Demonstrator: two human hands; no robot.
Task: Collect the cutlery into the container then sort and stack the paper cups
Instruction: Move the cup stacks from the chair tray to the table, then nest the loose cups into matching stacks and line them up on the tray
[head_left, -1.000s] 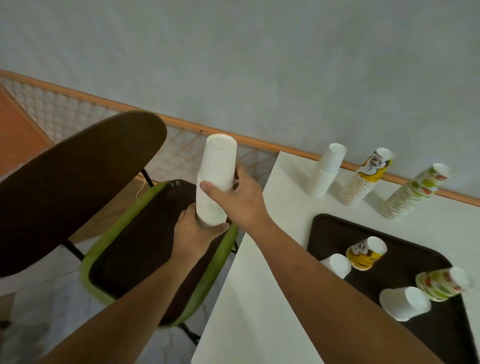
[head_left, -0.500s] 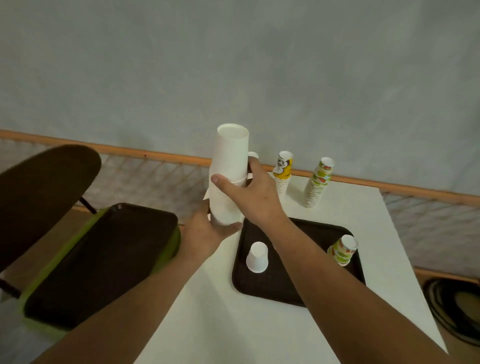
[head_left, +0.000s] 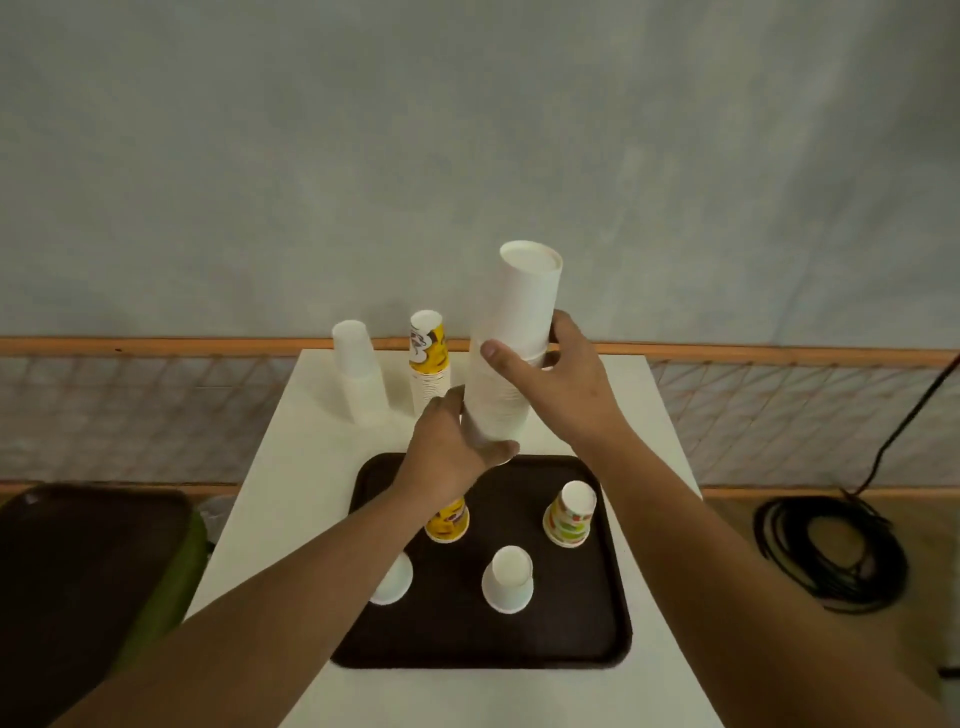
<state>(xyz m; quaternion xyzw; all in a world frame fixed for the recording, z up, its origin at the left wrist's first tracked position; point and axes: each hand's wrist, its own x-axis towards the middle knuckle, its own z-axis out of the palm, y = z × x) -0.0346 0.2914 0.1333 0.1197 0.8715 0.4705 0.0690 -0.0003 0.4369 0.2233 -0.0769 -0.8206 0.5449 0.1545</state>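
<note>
Left grip (head_left: 453, 451) and right grip (head_left: 567, 387) both clasp the white stack (head_left: 514, 353). Four cups (head_left: 508, 579) on the tray (head_left: 571, 639) await sorting; cutlery not visible.

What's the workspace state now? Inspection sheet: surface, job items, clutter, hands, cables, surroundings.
Surface: white table, dark tray on it.
Job's things: tall white stack in both hands; short white stack and yellow-print stack at far edge; inverted on tray: white cup, arm-hidden white cup, yellow-print cup, green-print cup. Cutlery: nothing seen.
Clutter: nothing seen.
Hands: left hand grips tall stack's base, right hand its middle.
Cables: black coil on floor, right.
Surroundings: second tray on green chair, left; mesh railing; grey wall.
</note>
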